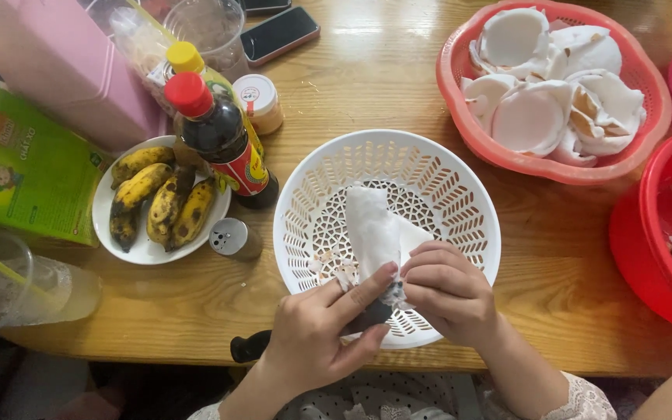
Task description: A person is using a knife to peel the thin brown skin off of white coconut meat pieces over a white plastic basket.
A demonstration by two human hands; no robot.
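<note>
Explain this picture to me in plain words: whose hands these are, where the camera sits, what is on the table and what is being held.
There is one picture, taken by a camera on a person's head, looking straight down at their own bare hands over a wooden table. No machine is involved.

The right hand holds a piece of white coconut flesh above a white plastic colander. The left hand grips a black-handled knife and presses its thumb against the piece; the blade is mostly hidden.

Around them: a pink basket of more white coconut pieces, a red basin with small white scraps, a plate of spotted bananas, a dark sauce bottle, a small shaker, a green carton and a phone.
</note>
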